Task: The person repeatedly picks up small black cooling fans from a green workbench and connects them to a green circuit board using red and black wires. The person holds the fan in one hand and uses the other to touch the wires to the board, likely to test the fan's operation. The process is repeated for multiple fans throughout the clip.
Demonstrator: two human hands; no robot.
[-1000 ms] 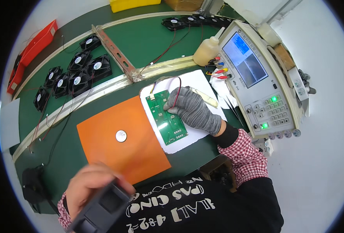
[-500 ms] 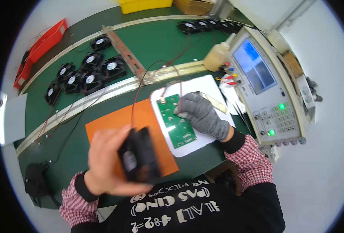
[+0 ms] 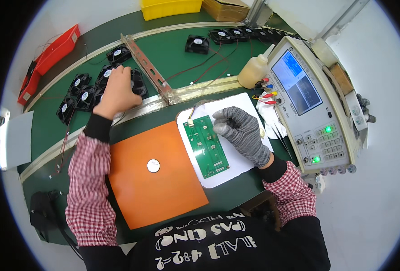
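Note:
My left hand (image 3: 118, 92) reaches over the group of black cooling fans on the left of the bench. Its fingers and thumb close around the edges of one black fan (image 3: 139, 85), partly hidden by the hand. My right hand (image 3: 240, 133), in a grey striped glove with bare fingertips, hovers beside a green circuit board (image 3: 206, 147). Its thumb and forefinger are slightly apart, with nothing visible between them. The board lies on a white pad (image 3: 236, 162), with a short cable (image 3: 193, 110) plugged into its far end. A round white disc (image 3: 153, 165) rests on an orange sheet (image 3: 159, 194).
A bench meter (image 3: 306, 99) with a lit screen stands right, near a squeeze bottle (image 3: 252, 71) and tweezers (image 3: 279, 135). A slotted metal bar (image 3: 146, 65) divides the fans. One fan (image 3: 197, 44) sits by a back row. Red bin (image 3: 58, 49) left, yellow bin (image 3: 170, 9) behind.
The fan my left hand held is out of it; a fan now sits by the back row. My left hand has moved to the left group. No wires run to my right hand now.

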